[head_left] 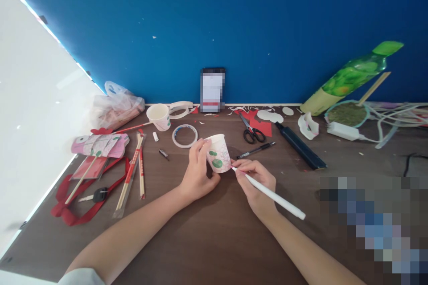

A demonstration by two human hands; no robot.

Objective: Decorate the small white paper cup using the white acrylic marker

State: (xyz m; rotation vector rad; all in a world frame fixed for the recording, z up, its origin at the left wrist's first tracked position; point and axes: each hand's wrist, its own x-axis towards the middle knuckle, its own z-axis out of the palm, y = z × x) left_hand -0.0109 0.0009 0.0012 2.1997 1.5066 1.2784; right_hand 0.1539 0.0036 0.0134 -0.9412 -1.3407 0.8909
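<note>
A white paper cup (218,153) with green and pink markings is tilted above the middle of the brown table (200,240). My left hand (199,171) holds it from the left, fingers on its upper side and thumb near its base. In my right hand (256,182) is a white marker (276,196), its tip touching the cup's lower right side. Just behind the cup lies a roll of tape (185,136). A black pen (256,150) and scissors (254,134) rest to the right of the cup.
Another paper cup (158,118) stands back left. Chopsticks (130,171), a red ribbon (78,220) and a fish-shaped craft (100,144) lie left. A phone (212,90) leans on the blue wall. At right are a black case (301,147), a green bottle (354,75) and cables.
</note>
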